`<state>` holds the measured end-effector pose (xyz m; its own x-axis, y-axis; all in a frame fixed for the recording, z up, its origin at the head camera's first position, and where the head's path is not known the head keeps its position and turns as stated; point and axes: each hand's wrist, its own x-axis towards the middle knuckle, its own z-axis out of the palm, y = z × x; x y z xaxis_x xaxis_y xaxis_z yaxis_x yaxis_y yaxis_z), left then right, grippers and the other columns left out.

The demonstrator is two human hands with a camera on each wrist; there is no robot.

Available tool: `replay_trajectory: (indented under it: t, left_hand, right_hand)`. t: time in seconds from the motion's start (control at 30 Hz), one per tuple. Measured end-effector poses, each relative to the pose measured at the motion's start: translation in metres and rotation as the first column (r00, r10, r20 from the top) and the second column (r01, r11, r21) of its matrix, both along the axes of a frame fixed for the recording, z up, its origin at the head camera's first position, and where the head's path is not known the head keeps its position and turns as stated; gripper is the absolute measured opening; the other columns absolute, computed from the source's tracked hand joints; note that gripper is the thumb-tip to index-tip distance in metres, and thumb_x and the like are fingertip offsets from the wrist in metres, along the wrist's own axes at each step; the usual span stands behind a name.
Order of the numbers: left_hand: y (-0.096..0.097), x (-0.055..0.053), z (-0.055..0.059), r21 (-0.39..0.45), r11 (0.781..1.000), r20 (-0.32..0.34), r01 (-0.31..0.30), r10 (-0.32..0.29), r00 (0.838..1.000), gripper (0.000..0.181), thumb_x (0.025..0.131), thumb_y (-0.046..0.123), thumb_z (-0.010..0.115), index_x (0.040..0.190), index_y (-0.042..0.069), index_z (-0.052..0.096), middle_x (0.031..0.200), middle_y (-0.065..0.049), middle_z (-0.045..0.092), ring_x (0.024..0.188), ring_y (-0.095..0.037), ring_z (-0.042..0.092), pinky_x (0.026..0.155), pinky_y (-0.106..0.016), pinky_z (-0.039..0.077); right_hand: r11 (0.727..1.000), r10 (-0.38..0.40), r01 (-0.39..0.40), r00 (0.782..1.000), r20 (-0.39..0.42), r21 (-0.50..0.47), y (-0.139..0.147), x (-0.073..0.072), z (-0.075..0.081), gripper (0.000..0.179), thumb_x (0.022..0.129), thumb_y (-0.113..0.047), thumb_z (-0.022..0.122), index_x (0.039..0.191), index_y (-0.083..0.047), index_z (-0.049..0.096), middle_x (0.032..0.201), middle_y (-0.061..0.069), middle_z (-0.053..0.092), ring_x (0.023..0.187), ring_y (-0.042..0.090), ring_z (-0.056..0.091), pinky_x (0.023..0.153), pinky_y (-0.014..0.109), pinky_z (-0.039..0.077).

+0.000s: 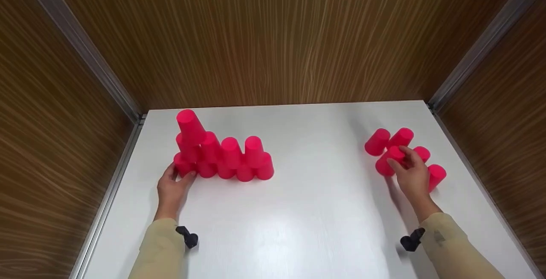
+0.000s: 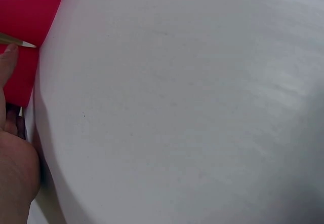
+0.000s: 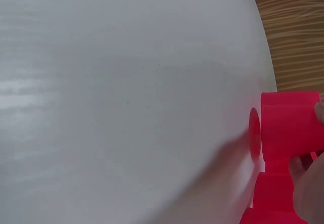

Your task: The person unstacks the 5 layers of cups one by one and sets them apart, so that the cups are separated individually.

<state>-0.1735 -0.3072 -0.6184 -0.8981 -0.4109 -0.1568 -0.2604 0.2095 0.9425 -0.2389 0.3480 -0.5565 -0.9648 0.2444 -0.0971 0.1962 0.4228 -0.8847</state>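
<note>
On the left of the table, upside-down pink cups form a stack: a bottom row of several, a second row on it, and one top cup (image 1: 191,126) at its left end. My left hand (image 1: 172,190) holds the leftmost bottom cup (image 1: 183,169) between thumb and fingers. In the left wrist view the thumb lies along that cup's side (image 2: 24,79). Over at the right, my right hand (image 1: 414,177) grips a pink cup (image 1: 385,166) near its upper end. The right wrist view shows this cup (image 3: 288,127) raised, its shadow on the table below.
Several more upside-down pink cups, among them one at the back (image 1: 377,143) and one nearest the wrist (image 1: 437,176), stand around the right hand. The white table (image 1: 307,193) is enclosed by wood-grain panels (image 1: 281,40) at the back and both sides.
</note>
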Motion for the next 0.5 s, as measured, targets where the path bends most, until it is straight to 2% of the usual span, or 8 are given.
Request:
replay_trajectory:
  t: [0.5]
  left_hand:
    - [0.0008,0.0014,0.0001,0.001,1.0,0.032,0.008,-0.009,0.999,0.085,0.098,0.036,0.079,0.168,0.021,0.033,0.17,-0.005,0.036,0.159,-0.026,0.028,0.125,-0.043,0.035]
  right_hand:
    - [1.0,0.004,-0.004,1.0,0.009,-0.011,-0.0059,-0.0104,-0.0028,0.074,0.103,-0.037,0.072,0.166,-0.022,0.036,0.159,0.01,0.045,0.146,0.035,0.044,0.11,0.037,0.052]
